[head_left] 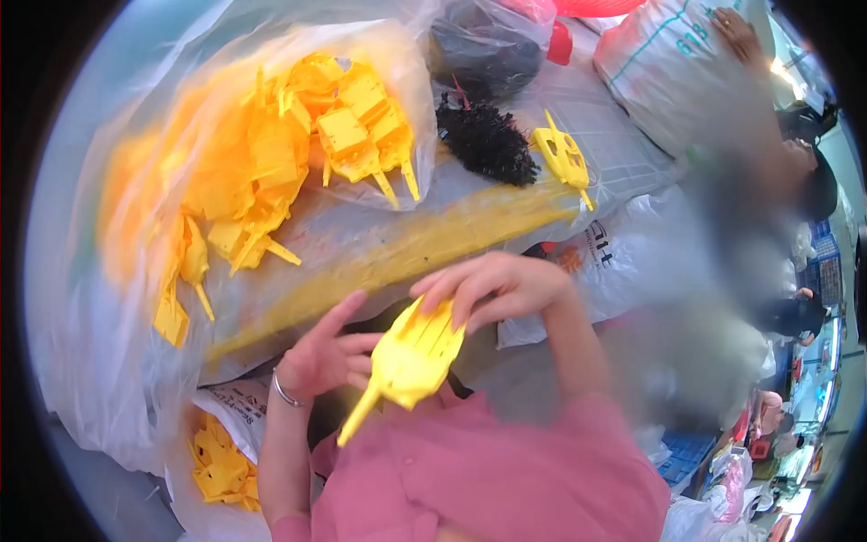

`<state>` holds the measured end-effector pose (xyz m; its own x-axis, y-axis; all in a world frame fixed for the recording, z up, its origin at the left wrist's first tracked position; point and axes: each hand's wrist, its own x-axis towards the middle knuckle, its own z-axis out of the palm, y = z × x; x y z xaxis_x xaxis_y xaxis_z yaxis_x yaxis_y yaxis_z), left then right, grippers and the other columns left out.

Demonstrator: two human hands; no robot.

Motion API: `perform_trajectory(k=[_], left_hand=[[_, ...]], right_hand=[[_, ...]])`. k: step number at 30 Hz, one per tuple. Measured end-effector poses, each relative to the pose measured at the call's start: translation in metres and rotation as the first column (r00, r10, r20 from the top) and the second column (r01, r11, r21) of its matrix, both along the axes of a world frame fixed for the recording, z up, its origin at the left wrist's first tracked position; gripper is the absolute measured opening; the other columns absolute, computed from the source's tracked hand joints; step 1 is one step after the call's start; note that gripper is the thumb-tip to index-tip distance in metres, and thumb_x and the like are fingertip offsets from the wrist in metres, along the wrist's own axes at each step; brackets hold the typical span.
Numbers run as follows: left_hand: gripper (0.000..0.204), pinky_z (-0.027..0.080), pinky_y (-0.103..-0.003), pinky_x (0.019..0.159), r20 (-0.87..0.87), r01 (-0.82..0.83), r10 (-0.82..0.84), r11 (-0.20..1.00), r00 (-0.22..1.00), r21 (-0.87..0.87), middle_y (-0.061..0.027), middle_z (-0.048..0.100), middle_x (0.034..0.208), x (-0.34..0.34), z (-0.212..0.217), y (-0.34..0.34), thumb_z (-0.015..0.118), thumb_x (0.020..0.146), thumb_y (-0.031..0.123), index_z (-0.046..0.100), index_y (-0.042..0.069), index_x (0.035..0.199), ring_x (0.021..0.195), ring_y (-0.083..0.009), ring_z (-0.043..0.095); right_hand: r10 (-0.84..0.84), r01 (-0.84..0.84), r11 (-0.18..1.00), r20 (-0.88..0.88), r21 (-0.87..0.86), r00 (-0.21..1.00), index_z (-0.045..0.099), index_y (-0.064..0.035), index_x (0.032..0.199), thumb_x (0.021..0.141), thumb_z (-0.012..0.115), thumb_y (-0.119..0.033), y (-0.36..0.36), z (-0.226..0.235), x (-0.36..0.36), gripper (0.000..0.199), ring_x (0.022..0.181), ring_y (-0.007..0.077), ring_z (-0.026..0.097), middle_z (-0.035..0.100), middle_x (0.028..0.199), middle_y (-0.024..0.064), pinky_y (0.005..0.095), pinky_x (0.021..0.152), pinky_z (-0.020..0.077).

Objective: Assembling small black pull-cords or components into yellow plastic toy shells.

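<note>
A yellow plastic part (417, 357) with a boxy, slotted body and a long thin stem is held up in front of my pink shirt, its stem slanting down to the left. My right hand (497, 287) grips the body's upper end between fingers and thumb. At the part's left edge is my left hand (327, 359), thumb and index finger spread apart. Its other fingertips pass behind the part, so whether they touch it is hidden. Beyond my hands, similar yellow parts (257, 172) lie heaped in a clear plastic bag on the table.
A tangle of small black pieces (488, 140) lies on the plastic-covered table (433, 237). Beside it rests a single yellow frame-like piece (564, 155). More yellow parts (219, 465) fill a bag at lower left. A white woven sack (668, 68) stands far right, near a blurred person (754, 199).
</note>
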<state>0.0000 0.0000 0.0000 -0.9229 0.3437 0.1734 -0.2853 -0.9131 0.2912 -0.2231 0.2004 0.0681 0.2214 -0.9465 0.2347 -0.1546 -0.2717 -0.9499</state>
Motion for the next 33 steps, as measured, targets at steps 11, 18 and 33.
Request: perform_trajectory(k=[11, 18, 33], left_hand=[[0.037, 0.053, -0.043, 0.078, 0.125, -0.408, 0.516, 0.785, 0.848, -0.466, -0.0158, 0.054, 0.116, -0.006, 0.02, 0.0, 0.049, 0.089, 0.01, 0.046, 0.01, 0.126, 0.099, -0.0293, 0.059], [0.027, 0.049, -0.045, 0.083, 0.168, -0.471, 0.606, 0.739, 0.778, -0.482, -0.0143, 0.056, 0.113, -0.001, 0.019, -0.002, 0.05, 0.089, 0.01, 0.056, 0.007, 0.115, 0.103, -0.03, 0.056], [0.025, 0.046, -0.028, 0.079, 0.211, -0.503, 0.668, 0.698, 0.713, -0.509, -0.0022, 0.063, 0.099, -0.048, 0.048, 0.015, 0.062, 0.085, 0.018, 0.063, 0.003, 0.105, 0.091, -0.0114, 0.057]], right_hand=[[-0.852, 0.702, 0.08, -0.414, -0.708, -0.32, 0.063, -0.0074, 0.095, 0.073, 0.065, -0.015, -0.032, 0.001, -0.097, 0.024, 0.091, 0.0281, 0.056, 0.06, 0.094, 0.0112, 0.04, 0.085, 0.0399], [-0.696, 0.591, 0.256, -0.57, -0.765, -0.436, 0.065, -0.0105, 0.085, 0.075, 0.062, -0.013, -0.04, -0.006, -0.105, 0.011, 0.085, 0.0229, 0.056, 0.06, 0.081, 0.0044, 0.04, 0.087, 0.0362], [-0.851, 0.787, 0.496, -0.023, -0.368, 0.525, 0.062, -0.0019, 0.09, 0.078, 0.063, -0.002, -0.066, -0.002, 0.073, 0.012, 0.087, 0.0223, 0.057, 0.061, 0.09, 0.0093, 0.03, 0.082, 0.0425]])
